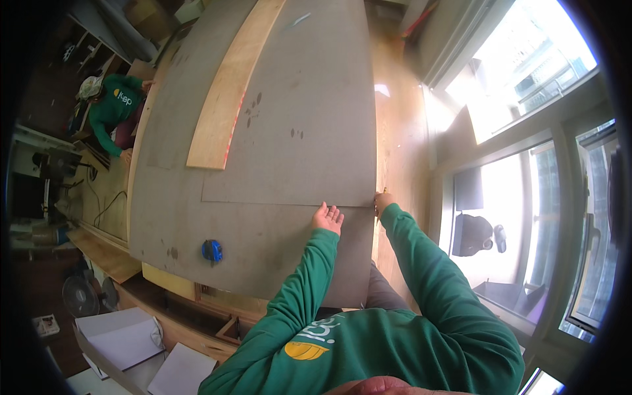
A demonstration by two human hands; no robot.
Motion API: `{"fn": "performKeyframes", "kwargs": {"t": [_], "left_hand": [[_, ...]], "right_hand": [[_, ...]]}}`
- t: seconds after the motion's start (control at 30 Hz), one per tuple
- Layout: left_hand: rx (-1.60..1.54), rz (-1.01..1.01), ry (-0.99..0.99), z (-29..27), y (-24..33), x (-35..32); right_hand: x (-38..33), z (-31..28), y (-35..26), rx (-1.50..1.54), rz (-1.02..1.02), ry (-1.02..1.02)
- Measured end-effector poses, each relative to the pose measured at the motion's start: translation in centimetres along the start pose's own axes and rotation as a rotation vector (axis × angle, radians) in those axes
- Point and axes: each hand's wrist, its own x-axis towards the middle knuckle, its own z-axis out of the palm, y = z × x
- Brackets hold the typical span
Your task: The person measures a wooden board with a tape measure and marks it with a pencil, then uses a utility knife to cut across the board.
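Note:
A large grey board [316,151] lies before me, with a thin straight line or seam running across it. My left hand [328,217] rests near that line, palm turned up and fingers spread, holding nothing. At the board's right edge my right hand [384,199] is closed; a small yellowish tip pokes out above its fingers, too small to name. A blue tape measure [211,251] sits on the board to the left of my left hand. Farther off, a long wooden plank [227,99] with red marks along one edge lies on the board.
A co-worker in a green sweatshirt [117,105] is low beside the board's far left edge. A thin pale strip [301,19] lies near the far end. Windows [526,59] line the right side. A fan [82,294] and white panels [122,336] are at the lower left.

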Motion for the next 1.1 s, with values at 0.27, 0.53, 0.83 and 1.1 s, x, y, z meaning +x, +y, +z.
{"fn": "performKeyframes", "kwargs": {"t": [0.27,0.53,0.83,1.1], "left_hand": [[0.469,0.058,0.18,-2.6,3.2,2.7],[0.658,0.12,0.31,-3.2,1.8,1.4],[0.698,0.176,0.316,-7.0,3.3,0.0],[0.684,0.203,0.327,-9.5,1.9,-1.6]], "right_hand": [[-6.4,0.9,-2.6,-0.293,-0.292,-0.112],[-2.3,-0.2,1.5,-0.34,-0.398,-0.015],[-5.0,-1.0,6.0,-0.393,-0.36,-0.065],[-7.3,-1.5,8.1,-0.596,-0.443,0.01]]}}
